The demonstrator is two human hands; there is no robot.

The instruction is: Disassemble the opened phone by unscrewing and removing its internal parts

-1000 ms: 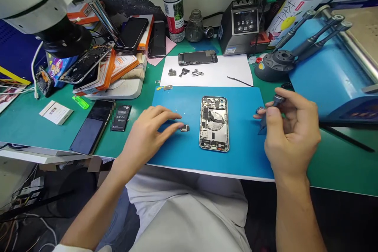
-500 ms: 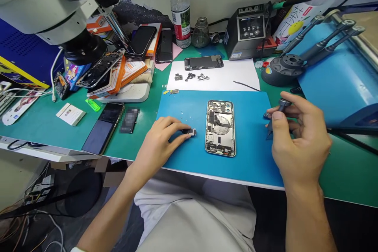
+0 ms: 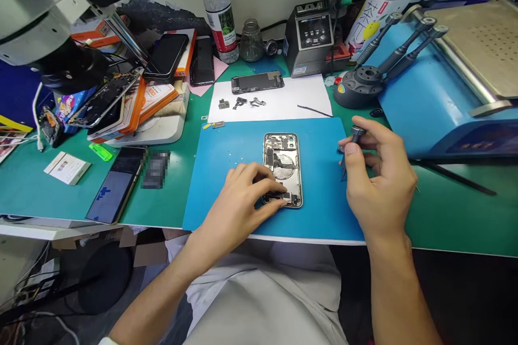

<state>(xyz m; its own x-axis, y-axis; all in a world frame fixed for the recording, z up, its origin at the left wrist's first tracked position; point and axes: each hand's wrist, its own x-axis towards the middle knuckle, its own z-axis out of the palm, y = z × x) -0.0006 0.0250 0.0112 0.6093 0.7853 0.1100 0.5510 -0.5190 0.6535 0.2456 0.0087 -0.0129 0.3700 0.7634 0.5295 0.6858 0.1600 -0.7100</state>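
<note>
An opened phone point(image 3: 283, 161) with its insides exposed lies on a blue mat point(image 3: 226, 151). My left hand point(image 3: 243, 202) rests at the phone's lower left corner, its fingers pinched on a small dark part point(image 3: 279, 194) over the phone's bottom end. My right hand point(image 3: 376, 183) hovers to the right of the phone, closed around a small screwdriver point(image 3: 351, 145) held upright, tip down above the mat.
A white sheet point(image 3: 271, 99) behind the mat carries a phone board and small parts. A microscope point(image 3: 52, 16), stacked phones and boxes stand at left. A soldering station point(image 3: 309, 38), a bottle point(image 3: 218, 11), a tool holder point(image 3: 360, 83) and a blue machine point(image 3: 445, 91) line the back and right.
My left hand picked the small part off the mat and carried it right onto the phone's lower end. My right hand kept the screwdriver in place.
</note>
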